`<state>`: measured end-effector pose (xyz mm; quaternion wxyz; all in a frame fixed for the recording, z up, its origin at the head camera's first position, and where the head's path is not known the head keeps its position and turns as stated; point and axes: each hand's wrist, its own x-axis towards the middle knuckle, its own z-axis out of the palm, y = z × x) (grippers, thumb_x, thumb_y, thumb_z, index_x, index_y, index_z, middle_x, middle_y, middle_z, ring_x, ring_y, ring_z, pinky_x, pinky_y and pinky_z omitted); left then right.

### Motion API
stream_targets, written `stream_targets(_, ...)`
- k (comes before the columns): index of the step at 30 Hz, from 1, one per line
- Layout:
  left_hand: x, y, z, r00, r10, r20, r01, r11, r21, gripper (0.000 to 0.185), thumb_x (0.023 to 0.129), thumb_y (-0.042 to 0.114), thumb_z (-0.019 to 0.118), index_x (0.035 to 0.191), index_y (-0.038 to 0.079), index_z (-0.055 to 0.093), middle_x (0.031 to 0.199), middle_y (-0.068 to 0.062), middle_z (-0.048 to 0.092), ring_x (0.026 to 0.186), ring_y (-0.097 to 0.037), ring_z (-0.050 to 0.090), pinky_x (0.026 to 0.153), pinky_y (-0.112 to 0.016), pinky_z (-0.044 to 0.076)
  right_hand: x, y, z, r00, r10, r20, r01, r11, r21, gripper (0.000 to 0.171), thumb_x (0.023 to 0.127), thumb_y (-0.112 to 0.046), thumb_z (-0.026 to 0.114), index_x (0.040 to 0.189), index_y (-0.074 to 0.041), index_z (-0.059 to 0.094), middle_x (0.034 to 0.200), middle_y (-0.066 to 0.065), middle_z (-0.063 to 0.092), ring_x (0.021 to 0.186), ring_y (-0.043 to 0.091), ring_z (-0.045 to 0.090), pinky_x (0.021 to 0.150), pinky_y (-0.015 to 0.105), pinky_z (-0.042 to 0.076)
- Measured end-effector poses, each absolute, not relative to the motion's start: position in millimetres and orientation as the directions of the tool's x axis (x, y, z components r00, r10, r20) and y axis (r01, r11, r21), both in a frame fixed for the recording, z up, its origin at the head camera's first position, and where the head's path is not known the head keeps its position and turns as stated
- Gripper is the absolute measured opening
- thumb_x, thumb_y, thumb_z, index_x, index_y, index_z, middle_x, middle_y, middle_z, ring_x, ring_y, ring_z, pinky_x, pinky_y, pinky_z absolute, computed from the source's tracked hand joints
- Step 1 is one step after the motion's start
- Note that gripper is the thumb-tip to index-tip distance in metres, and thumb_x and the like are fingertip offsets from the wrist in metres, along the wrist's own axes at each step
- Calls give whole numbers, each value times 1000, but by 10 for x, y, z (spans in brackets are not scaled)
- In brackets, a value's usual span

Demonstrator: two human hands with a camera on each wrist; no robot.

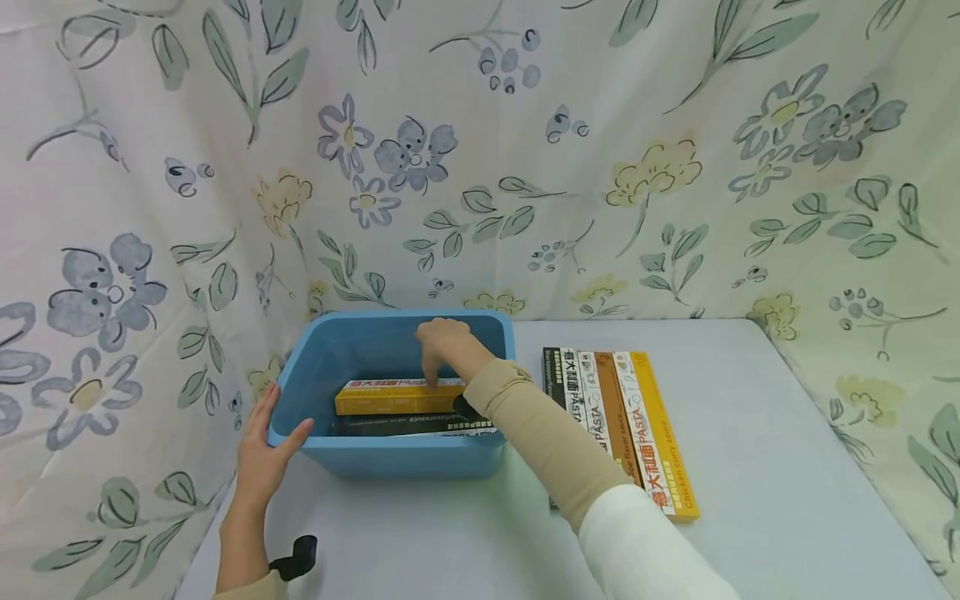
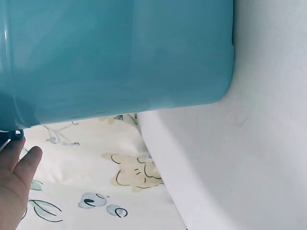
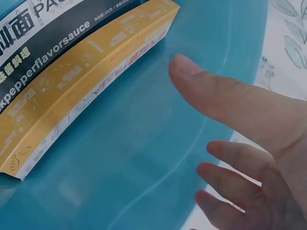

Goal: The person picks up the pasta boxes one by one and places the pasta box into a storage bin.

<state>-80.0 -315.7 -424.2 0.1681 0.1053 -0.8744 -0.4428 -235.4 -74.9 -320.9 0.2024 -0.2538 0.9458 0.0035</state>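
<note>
A blue bin (image 1: 420, 462) stands on the white table. Inside it lie a yellow pasta box (image 1: 390, 403) and, in front of that, a black pasta box (image 1: 405, 425) labelled pepper flavor sauce. Over the back part of the bin, my right hand (image 1: 444, 343) holds nothing; the right wrist view shows its thumb and fingers spread apart, clear of the yellow box (image 3: 96, 67). My left hand (image 1: 262, 454) touches the bin's front left corner with fairly straight fingers. At the edge of the left wrist view, fingertips (image 2: 12, 148) meet the bin's rim.
Right of the bin, a black pasta box (image 1: 553, 375), a brown pasta box (image 1: 617, 408) and a yellow pasta box (image 1: 667, 442) lie side by side, partly behind the right forearm. Floral cloth (image 1: 480, 167) hangs behind and beside the table (image 1: 787, 467).
</note>
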Motion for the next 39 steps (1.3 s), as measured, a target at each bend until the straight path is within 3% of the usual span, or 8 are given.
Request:
stream_targets(13, -830, -3163, -4237, -926, -333, 178, -50, 576, 816, 81, 90, 26, 67, 156, 11, 22, 161, -14, 15, 146, -42, 10, 107, -72, 13, -2390, -557, -3101, -802, -508, -314, -434, 857, -279, 79, 82, -33, 78, 150, -20, 40, 148, 1, 46, 118, 24, 56, 80, 37, 53)
stream_targets(19, -820, -3163, -4226, -927, -335, 170, -59, 577, 815, 82, 90, 25, 67, 156, 12, 20, 162, -13, 14, 146, -41, 10, 107, -72, 13, -2361, -320, -3001, -808, -554, -201, -442, 795, -415, 76, 84, -30, 77, 148, -12, 41, 149, 4, 44, 129, 26, 48, 99, 40, 46)
stream_targets(23, -805, -3160, -4214, -926, -343, 159, -72, 573, 816, 82, 90, 25, 67, 156, 13, 20, 162, -12, 13, 146, -41, 9, 107, -72, 12, -2328, -97, -2962, -826, -546, -142, -426, 769, -476, 76, 85, -30, 75, 149, -11, 38, 149, 7, 44, 101, 24, 61, 90, 37, 50)
stream_targets(26, -796, -3160, -4206, -925, -346, 158, -74, 569, 819, 82, 90, 24, 67, 156, 13, 20, 162, -13, 13, 146, -41, 8, 107, -72, 12, -2305, 98, -2954, -847, -523, -95, -409, 756, -511, 75, 87, -31, 74, 149, -11, 38, 150, 11, 41, 106, 28, 59, 93, 42, 49)
stream_targets(27, -794, -3160, -4203, -925, -347, 157, -74, 569, 819, 82, 90, 25, 67, 156, 13, 20, 162, -13, 13, 146, -41, 8, 107, -72, 12, -2291, 168, -2955, -855, -512, -77, -405, 754, -517, 75, 87, -31, 73, 149, -10, 39, 150, 12, 41, 121, 31, 53, 100, 45, 46)
stream_targets(29, -792, -3159, -4199, -925, -346, 156, -74, 568, 819, 82, 90, 25, 67, 156, 12, 20, 162, -13, 13, 146, -41, 8, 107, -72, 12, -2254, 309, -2967, -866, -498, -48, -391, 734, -555, 74, 87, -30, 73, 149, -8, 38, 150, 15, 40, 128, 34, 48, 104, 48, 42)
stream_targets(30, -791, -3157, -4197, -925, -345, 156, -73, 567, 820, 82, 90, 25, 67, 156, 12, 20, 162, -14, 13, 146, -41, 8, 107, -73, 11, -2227, 381, -2974, -873, -487, -37, -384, 732, -564, 74, 88, -31, 72, 150, -8, 38, 151, 15, 39, 138, 36, 36, 108, 51, 36)
stream_targets(39, -796, -3146, -4217, -925, -341, 170, -60, 571, 818, 81, 90, 25, 67, 156, 11, 21, 162, -13, 14, 146, -40, 9, 107, -72, 12, -1887, 1110, -3210, -932, -363, 14, -279, 691, -667, 72, 90, -31, 68, 150, -4, 36, 150, 20, 38, 136, 41, 35, 106, 58, 34)
